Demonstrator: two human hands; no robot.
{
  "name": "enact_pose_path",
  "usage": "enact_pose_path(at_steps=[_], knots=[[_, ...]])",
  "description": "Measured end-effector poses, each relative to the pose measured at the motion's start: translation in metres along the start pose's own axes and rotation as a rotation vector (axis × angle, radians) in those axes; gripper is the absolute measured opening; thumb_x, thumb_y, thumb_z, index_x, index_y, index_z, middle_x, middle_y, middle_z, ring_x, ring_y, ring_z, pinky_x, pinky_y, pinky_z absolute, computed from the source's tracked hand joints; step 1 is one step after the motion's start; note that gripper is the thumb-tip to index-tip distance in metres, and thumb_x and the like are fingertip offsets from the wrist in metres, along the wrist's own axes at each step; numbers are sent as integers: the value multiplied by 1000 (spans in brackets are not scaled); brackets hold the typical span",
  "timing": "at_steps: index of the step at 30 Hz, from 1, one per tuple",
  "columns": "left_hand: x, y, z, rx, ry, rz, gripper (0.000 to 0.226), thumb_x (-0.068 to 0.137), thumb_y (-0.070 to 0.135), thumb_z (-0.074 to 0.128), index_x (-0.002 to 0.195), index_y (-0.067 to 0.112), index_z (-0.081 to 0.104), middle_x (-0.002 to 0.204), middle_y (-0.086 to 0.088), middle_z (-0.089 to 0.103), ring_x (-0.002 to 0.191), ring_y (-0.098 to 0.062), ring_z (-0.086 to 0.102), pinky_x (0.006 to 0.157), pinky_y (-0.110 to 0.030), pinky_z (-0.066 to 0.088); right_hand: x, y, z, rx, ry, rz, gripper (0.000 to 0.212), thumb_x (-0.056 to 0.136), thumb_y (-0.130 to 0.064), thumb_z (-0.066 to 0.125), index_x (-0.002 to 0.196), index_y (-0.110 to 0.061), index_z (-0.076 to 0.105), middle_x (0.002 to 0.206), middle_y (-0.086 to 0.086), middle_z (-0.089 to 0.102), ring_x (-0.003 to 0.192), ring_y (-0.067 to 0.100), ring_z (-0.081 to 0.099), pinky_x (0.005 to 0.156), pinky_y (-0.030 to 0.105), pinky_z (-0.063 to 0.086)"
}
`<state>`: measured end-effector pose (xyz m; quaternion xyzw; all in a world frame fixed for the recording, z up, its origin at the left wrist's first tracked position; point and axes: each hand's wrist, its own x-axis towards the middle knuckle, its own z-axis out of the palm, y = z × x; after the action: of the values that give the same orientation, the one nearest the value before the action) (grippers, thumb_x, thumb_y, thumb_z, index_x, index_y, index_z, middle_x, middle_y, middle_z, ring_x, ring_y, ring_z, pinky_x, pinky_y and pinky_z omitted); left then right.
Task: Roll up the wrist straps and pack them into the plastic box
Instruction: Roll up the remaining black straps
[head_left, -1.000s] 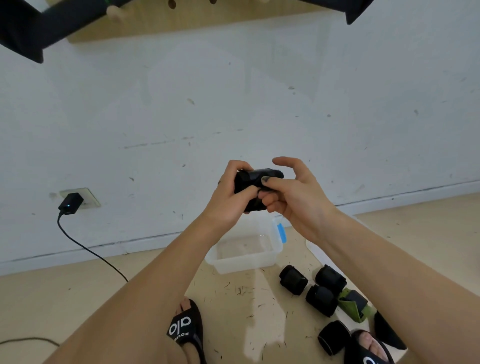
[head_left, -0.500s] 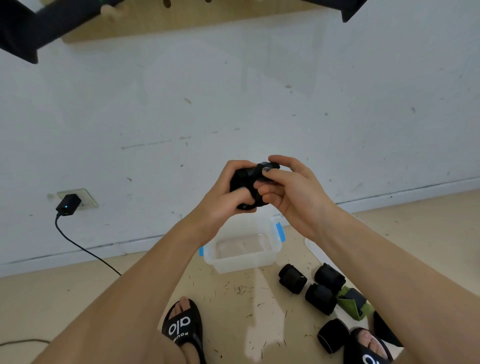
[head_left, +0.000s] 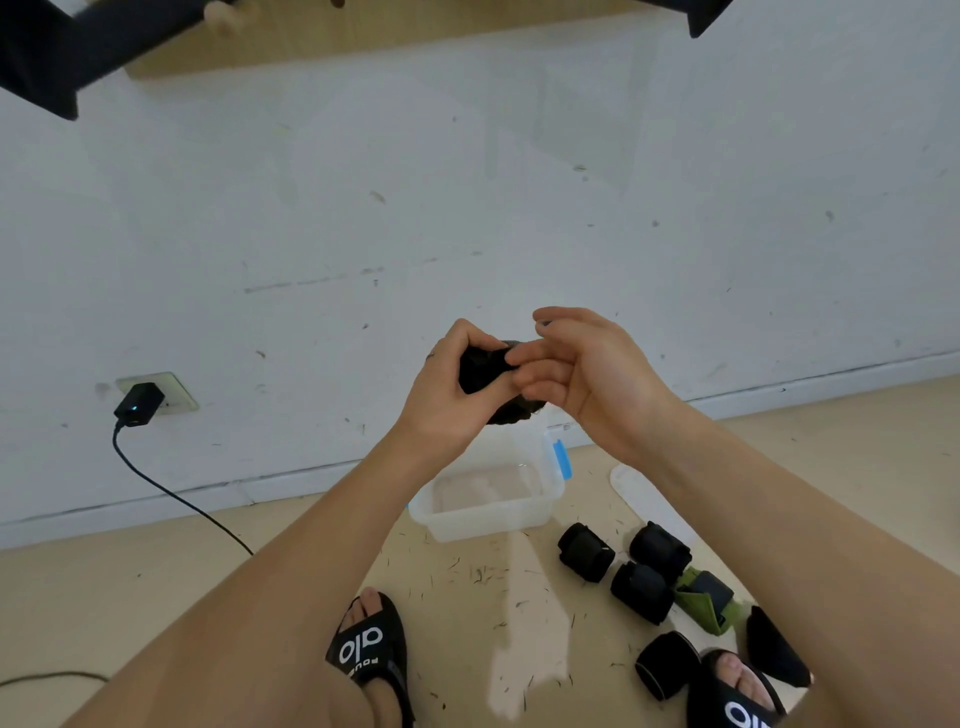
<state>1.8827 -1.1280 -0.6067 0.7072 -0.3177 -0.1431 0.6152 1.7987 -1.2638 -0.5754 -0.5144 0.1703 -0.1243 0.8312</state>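
Right hand (head_left: 587, 374) thumb lifted off black strap (head_left: 485, 369); fingers pinch it, left hand (head_left: 447, 395) grips. Forearms overlap plastic box (head_left: 488, 519); rolled straps (head_left: 584, 552) beside.

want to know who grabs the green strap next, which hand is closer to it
Right. The right hand is up on the black strap, above and left of the green strap on the floor; the left hand grips the same strap, farther left.

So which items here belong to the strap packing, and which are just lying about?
Job:
black strap held by left hand and right hand
plastic box
rolled straps on floor
green strap

Lying about:
charger and cable
sandals
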Motion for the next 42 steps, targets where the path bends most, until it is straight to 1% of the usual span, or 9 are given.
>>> enact_pose_path(at_steps=[5, 10, 13, 18, 23, 26, 32, 38, 42], knots=[[0, -3, 3, 19, 36, -73, 26, 96, 21, 73, 106, 8, 53, 103, -10, 72, 92, -29, 75, 72, -37, 63, 3, 11, -14, -551, 89, -245, 29, 93, -10, 63, 119, -22, 64, 85, 2, 63, 74, 8, 60, 69, 22, 47], [-1, 2, 11, -16, 66, -137, 24, 101, 26, 64, 109, 7, 53, 93, -2, 69, 71, -6, 69, 53, -13, 47, 4, 19, -29, -668, -113, -84, 45, 98, -39, 64, 141, -43, 51, 131, -8, 57, 120, 8, 59, 98, 28, 50], [0, -5, 19, 4, 20, -194, 17, 99, 35, 63, 103, 20, 58, 100, 1, 69, 85, -12, 69, 60, -17, 49, 3, 24, -37, -557, -113, 9, 37, 100, -44, 62, 136, -35, 59, 127, -5, 67, 114, 9, 67, 96, 39, 60], [5, -16, 34, -58, 6, -278, 10, 99, 30, 54, 93, 23, 59, 87, 16, 65, 92, -13, 62, 74, -31, 48, 0, 28, -53, -518, -84, 24, 27, 103, -42, 57, 127, -33, 65, 121, -10, 67, 110, 4, 67, 91, 36, 62], [1, -26, 51, -42, -120, -361, 14, 105, 37, 46, 105, 31, 59, 117, 1, 66, 110, -25, 67, 90, -49, 58, -3, 40, -65, -501, 1, 26, 23, 104, -40, 55, 117, -27, 69, 116, 1, 72, 105, 18, 73, 88, 43, 63], [2, -27, 51, 7, -252, -410, 19, 108, 40, 42, 119, 32, 56, 123, 1, 63, 109, -21, 69, 90, -41, 61, -1, 49, -72, -583, 89, 4, 24, 103, -45, 55, 109, -26, 69, 109, 1, 73, 102, 21, 72, 90, 47, 62], [18, -46, 32, 223, -540, -507, 51, 88, 22, 81, 128, 26, 50, 117, -8, 70, 99, -16, 74, 82, -25, 60, 10, 77, -70, -694, 121, 145, 35, 102, -55, 51, 114, -24, 63, 108, 1, 70, 97, 23, 71, 84, 46, 63], [69, -90, 29, 513, -647, -507, 56, 72, 31, 92, 118, 29, 60, 112, 3, 72, 106, -16, 70, 96, -37, 57, 62, 98, -88, -899, -16, 328, 69, 96, -71, 44, 144, -22, 48, 127, 6, 65, 107, 26, 69, 92, 47, 60], [93, -148, 31, 679, -604, -471, 60, 70, 33, 92, 116, 24, 56, 110, 3, 66, 99, -17, 67, 83, -35, 58, 103, 124, -133, -1149, 65, 330, 69, 101, -65, 40, 145, -12, 44, 127, 10, 61, 105, 23, 58, 91, 36, 48]])
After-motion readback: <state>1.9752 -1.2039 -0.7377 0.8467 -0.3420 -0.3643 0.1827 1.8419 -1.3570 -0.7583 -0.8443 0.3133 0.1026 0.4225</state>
